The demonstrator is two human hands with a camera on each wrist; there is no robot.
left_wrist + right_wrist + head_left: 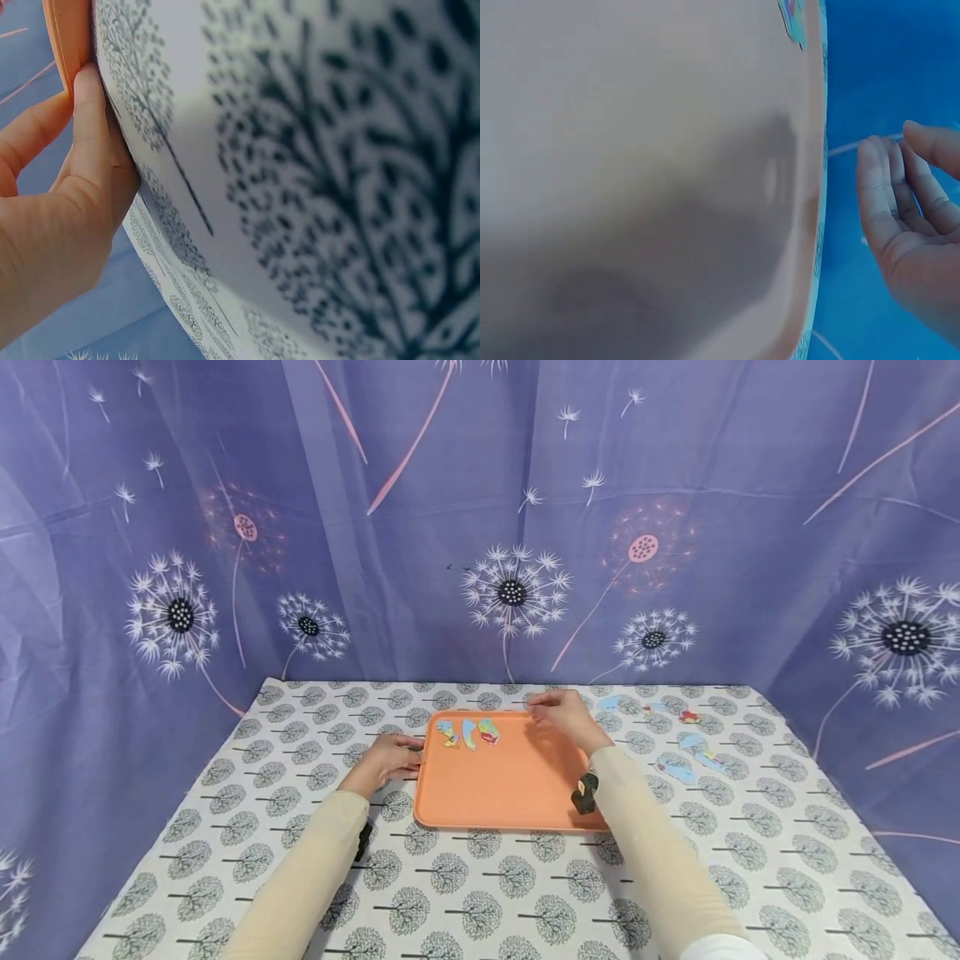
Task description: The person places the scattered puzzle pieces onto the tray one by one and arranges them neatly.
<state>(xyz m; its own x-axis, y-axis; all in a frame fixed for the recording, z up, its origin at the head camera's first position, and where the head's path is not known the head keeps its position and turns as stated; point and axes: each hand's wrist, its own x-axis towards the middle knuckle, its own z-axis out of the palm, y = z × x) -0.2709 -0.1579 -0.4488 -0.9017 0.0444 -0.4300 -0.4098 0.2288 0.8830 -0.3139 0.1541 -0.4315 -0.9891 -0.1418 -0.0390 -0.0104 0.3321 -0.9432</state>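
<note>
An orange tray lies flat on the patterned cloth. Along its far left part sit three small irregular cut-out pieces, printed light blue, yellow and red. My left hand touches the tray's left edge, and in the left wrist view its fingertips meet the orange rim. Over the tray's far right part is my right hand, fingers loosely bent and thumb close to them. Nothing shows between those fingers in the right wrist view, where the hand appears beyond the tray's rim.
To the right of the tray, several more cut-out pieces lie scattered on the tree-print tablecloth. A purple dandelion curtain hangs behind the table and along its sides. A black device sits at the right wrist.
</note>
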